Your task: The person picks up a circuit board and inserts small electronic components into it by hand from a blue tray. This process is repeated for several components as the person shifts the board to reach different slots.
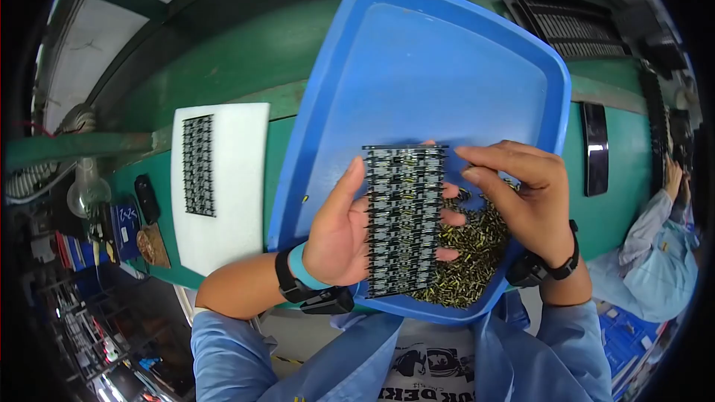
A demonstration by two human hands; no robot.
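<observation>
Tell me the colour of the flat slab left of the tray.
The slab is white, best seen in the head view.

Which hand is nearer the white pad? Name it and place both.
Left. The left hand holds the black panel to the right of the white pad, not touching it; the right hand is farther right, beyond the panel.

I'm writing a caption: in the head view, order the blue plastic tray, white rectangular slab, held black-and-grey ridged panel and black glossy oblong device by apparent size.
1. Blue tray
2. White slab, held panel: too close to rank; the panel seems nearer the camera
3. Glossy device
</observation>
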